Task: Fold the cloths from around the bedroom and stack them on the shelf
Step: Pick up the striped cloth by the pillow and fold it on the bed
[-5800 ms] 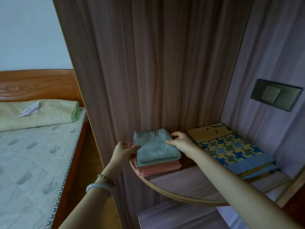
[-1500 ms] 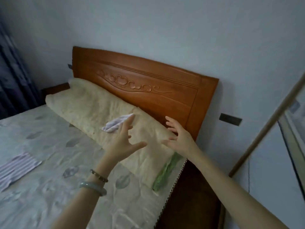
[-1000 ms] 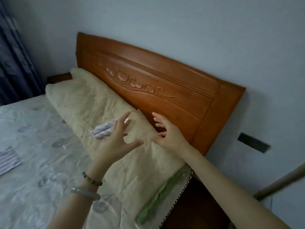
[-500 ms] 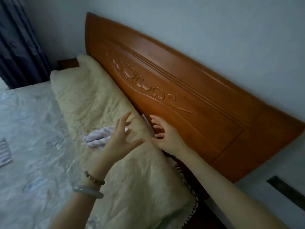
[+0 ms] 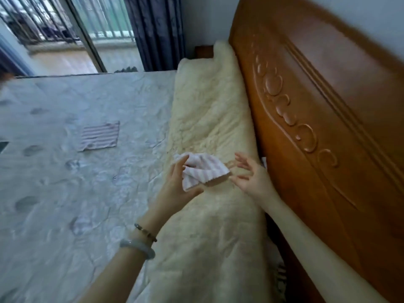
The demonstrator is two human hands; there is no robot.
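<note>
A small pink-and-white striped cloth (image 5: pixel 203 169) lies crumpled on the long cream pillow (image 5: pixel 209 114) by the headboard. My left hand (image 5: pixel 177 184) reaches over the cloth's near edge, fingers and thumb around it; whether it grips the cloth is unclear. My right hand (image 5: pixel 251 176) hovers just right of the cloth with fingers spread, holding nothing. A second striped cloth (image 5: pixel 99 136) lies flat on the mattress, further left. The shelf is out of view.
The carved wooden headboard (image 5: pixel 317 106) runs along the right. The grey patterned mattress (image 5: pixel 65 193) fills the left. Dark curtains (image 5: pixel 155 29) and a glass balcony door (image 5: pixel 87 29) stand at the far end of the bed.
The view has swung left along the bed and closer to the pillow. Both hands have come down to the striped cloth, the left now over it, the right beside it.
</note>
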